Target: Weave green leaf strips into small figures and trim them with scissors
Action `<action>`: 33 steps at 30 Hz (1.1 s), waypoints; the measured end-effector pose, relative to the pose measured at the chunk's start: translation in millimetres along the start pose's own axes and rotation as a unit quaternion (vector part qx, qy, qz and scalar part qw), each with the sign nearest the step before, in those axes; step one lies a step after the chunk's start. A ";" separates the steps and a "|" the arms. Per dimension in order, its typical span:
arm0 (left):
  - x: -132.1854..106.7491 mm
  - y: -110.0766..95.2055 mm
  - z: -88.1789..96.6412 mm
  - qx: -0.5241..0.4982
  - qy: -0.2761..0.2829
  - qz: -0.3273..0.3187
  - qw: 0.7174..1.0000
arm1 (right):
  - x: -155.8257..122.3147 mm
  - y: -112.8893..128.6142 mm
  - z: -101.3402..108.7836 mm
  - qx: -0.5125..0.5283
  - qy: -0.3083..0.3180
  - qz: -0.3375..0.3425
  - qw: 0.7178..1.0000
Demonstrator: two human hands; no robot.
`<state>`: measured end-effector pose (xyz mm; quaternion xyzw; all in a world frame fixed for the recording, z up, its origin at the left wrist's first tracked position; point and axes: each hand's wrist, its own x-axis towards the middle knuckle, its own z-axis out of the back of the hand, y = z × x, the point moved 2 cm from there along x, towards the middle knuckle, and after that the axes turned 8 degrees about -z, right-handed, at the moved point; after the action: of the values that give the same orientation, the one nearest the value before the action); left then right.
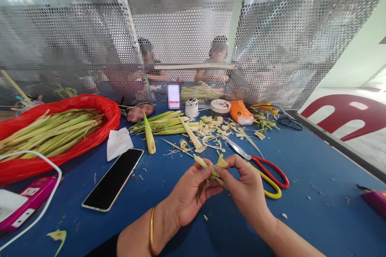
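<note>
we note left hand [188,192] and right hand [244,186] both pinching one folded leaf strip [212,170]; scissors [262,166] at 3 o'clock, phone [113,178] at 9 o'clock.

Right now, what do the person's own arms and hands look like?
The left hand and right hand are bare, ungloved. A thin gold bangle circles the left wrist; a dark sleeve edge shows behind it. The right forearm has no sleeve.

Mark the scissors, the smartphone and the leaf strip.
scissors [246,154], head view, blades near the pivot.
smartphone [113,179], head view, middle of dark screen.
leaf strip [222,163], head view, pale upper tip.
</note>
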<state>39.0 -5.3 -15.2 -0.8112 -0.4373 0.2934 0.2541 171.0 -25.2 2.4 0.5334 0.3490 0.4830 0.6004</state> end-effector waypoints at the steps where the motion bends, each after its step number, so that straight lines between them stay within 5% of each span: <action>1: -0.1 -1.2 -0.2 0.009 0.003 -0.007 1.000 | 1.4 1.3 0.6 0.007 0.017 -0.005 1.000; 5: -1.9 -9.9 -3.8 0.086 0.036 -0.033 0.995 | 5.2 6.1 5.2 0.022 0.071 -0.022 0.997; 11: -2.2 -15.5 -6.6 0.133 0.071 -0.056 0.987 | 1.0 5.9 6.0 -0.017 0.041 0.018 0.999; 22: -3.1 -9.2 -7.2 0.153 0.039 -0.079 0.984 | 1.2 -2.5 1.1 0.066 0.044 -0.036 0.996; 28: -0.8 -10.5 -5.7 0.158 0.007 -0.062 0.986 | 1.7 -6.2 -6.1 0.203 0.098 -0.129 0.966; 33: 0.0 -12.8 -3.9 0.163 -0.017 -0.031 0.986 | 7.9 -6.5 -1.7 0.108 0.135 -0.067 0.983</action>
<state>34.5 0.3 -3.9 -0.7400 -0.4129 0.3668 0.3839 173.1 -17.0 -3.5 0.5008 0.5114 0.4688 0.5176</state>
